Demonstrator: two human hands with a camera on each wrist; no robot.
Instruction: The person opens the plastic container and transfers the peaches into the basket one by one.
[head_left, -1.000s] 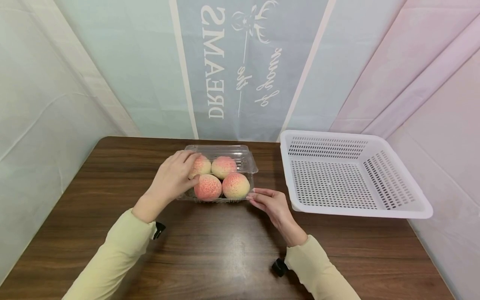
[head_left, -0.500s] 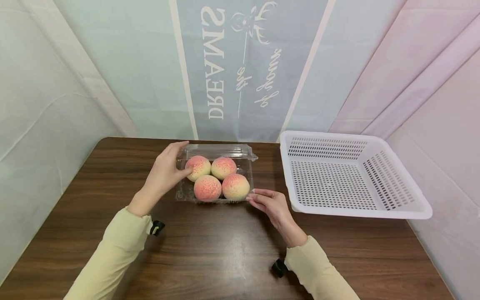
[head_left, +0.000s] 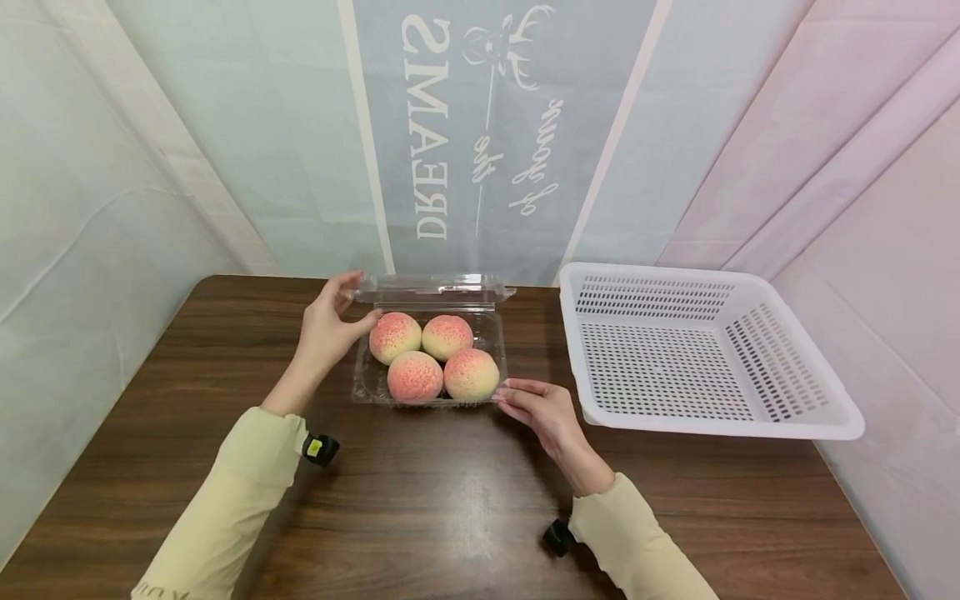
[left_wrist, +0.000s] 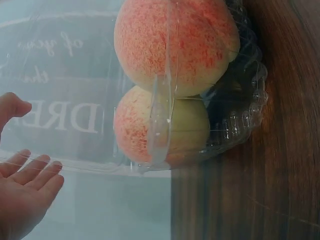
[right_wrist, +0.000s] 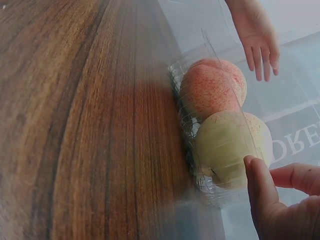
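Observation:
Several pink-yellow peaches [head_left: 416,377] sit in a clear plastic box [head_left: 491,333] whose hinged lid [head_left: 435,287] stands raised at the back. The left hand [head_left: 326,325] is at the lid's left edge, fingers straight and spread; in the left wrist view its fingers [left_wrist: 46,172] lie against or behind the clear plastic, and contact is hard to tell. At the box's front right corner the right hand [head_left: 547,417] pinches the rim between thumb and fingers. The right wrist view shows that hand [right_wrist: 285,200] beside a pale peach [right_wrist: 225,147] and the left hand [right_wrist: 256,37] beyond.
A white perforated basket [head_left: 750,427] stands to the right of the box, at the back right of the brown wooden table [head_left: 450,508]. Behind the table hangs a cloth [head_left: 465,167] with printed lettering, and pale cloth covers both sides.
The left hand has moved left and back from over the peaches. The lid has swung backward, uncovering the peaches. The right hand has stayed at the front right corner.

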